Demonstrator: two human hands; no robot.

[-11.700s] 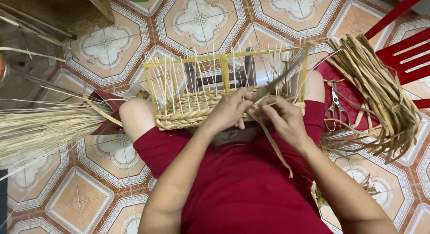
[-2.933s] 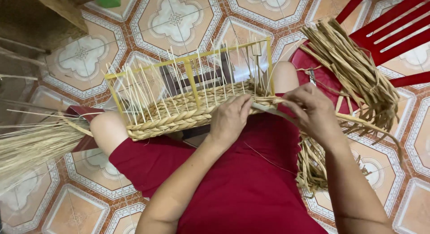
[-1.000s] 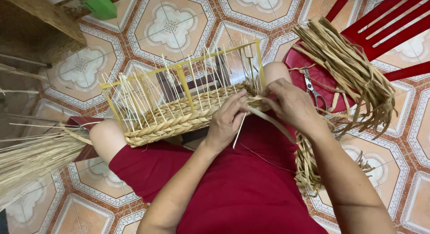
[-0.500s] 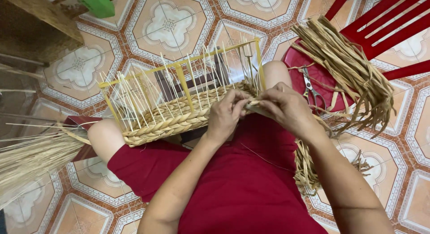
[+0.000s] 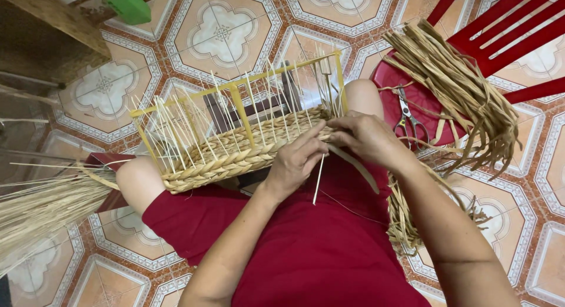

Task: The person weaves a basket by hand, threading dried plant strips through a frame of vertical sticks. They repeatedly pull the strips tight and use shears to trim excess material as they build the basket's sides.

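Half-woven basket (image 5: 235,151) across lap, upright stakes (image 5: 194,122) rising from its woven edge. Left hand (image 5: 297,160) and right hand (image 5: 368,139) side by side at basket's right end, fingers on weave. Chair seat (image 5: 391,80) right of basket; scissors (image 5: 409,119) on seat, strand bundle (image 5: 459,89) draped over it. Loose straw sheaf (image 5: 41,210) on floor at left.
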